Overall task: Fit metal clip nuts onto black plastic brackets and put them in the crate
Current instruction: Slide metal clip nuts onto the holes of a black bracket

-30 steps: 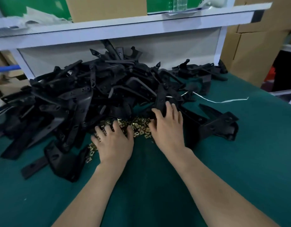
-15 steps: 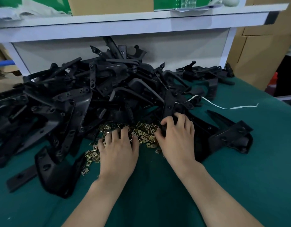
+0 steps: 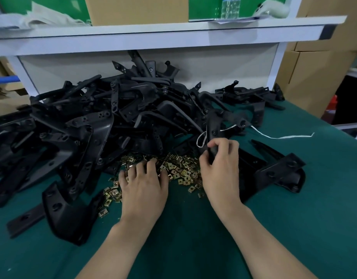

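The right hand (image 3: 219, 170) grips the lower end of a black bracket (image 3: 213, 125), fingers and thumb curled round it. The part stands nearly upright at the near edge of the bracket heap (image 3: 89, 129). The left hand (image 3: 143, 186) lies spread on the clip nuts (image 3: 181, 172), a brass-coloured scatter on the green counter (image 3: 294, 228) at 12 o'clock of the wrists; whether a fingertip has caught a nut cannot be told. The step looks like freeing one bracket while picking one nut. It is best to draw the bracket toward 6 o'clock, clear of its neighbours. Mind the white string (image 3: 282, 136), which trails off to 3 o'clock and loops just beside the gripped part, where it could snag. The left hand should pinch a single nut by its sides, mouth toward the bracket's edge, and slide it on squarely. No crate is in view.
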Motion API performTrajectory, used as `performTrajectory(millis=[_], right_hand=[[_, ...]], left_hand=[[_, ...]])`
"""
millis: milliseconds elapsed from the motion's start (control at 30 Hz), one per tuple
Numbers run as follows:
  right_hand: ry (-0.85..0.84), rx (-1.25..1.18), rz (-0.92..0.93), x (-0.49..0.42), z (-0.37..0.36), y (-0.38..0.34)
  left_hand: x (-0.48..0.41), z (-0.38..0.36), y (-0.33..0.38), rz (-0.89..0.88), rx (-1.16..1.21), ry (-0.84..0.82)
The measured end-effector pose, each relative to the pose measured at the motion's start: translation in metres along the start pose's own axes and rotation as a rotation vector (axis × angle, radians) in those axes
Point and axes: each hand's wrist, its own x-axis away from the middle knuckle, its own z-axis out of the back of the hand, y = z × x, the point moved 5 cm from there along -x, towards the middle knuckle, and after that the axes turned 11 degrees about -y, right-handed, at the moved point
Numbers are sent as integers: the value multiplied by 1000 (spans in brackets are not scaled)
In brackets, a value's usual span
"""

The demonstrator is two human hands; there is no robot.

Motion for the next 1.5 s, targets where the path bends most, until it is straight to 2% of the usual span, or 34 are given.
performTrajectory(millis=[100,200,267,367,467,533,667,767,967,1133,1200,1333,1433,1500], right_hand=[[0,-77,147,2,3,-10],[-85,-58,297,8,-1,-21],[-176,-14,349,12,-7,-24],[-281,59,398,15,-15,-26],[-291,111,444,17,-16,-30],[-296,133,453,16,-16,-31],[-318,162,464,13,-14,-30],[-366,166,477,13,-16,-30],[-523,23,586,34,-31,-47],[-699,-156,541,42,-28,-56],[-684,-257,512,40,-23,-58],[-543,-419,443,36,-13,-53],[-465,-492,397,33,-12,-49],[-387,-567,387,31,-9,-46]], left_hand=[[3,12,5,-48,86,114],[10,29,13,-160,342,289],[15,32,17,-229,500,316],[16,26,13,-237,754,251],[11,25,4,-173,1030,222],[8,27,-2,-140,1128,233],[7,30,-3,-121,1236,196],[6,31,1,-139,1306,108],[3,25,6,-86,1404,-38],[0,35,-5,19,1596,-118],[0,37,-7,35,1694,-188],[5,41,1,-32,1764,-311],[5,37,3,-34,1809,-331],[2,31,2,25,1843,-320]])
